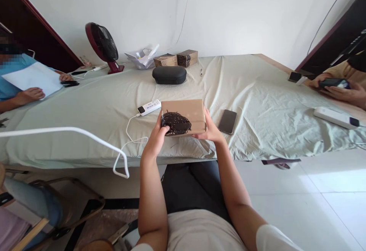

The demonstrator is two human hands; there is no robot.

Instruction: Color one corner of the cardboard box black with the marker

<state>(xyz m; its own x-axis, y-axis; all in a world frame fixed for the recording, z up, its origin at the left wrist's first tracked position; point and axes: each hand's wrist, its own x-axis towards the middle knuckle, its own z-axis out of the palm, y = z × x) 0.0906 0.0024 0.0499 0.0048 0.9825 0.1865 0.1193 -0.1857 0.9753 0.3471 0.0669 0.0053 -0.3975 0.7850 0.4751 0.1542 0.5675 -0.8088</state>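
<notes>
Between my two hands is a brown cardboard box [194, 114] with a black scribbled patch on its left part. My left hand [156, 136] grips its left end, thumb over the lower left corner. Around the right end my right hand [211, 127] is closed, fingers partly under the lower edge. A dark smartphone [228, 121] lies on the cloth just right of my right hand. Beyond my left hand is a white power bank [149, 107] with a white cable. Whether the box touches the table, I cannot tell.
A black zip case [169, 75], two small cardboard boxes [187, 58], a plastic basket [141, 58] and a red fan [104, 45] stand along the back. A white cable [71, 130] crosses at left. People sit at both sides, one holding paper [36, 77], one a phone [334, 83].
</notes>
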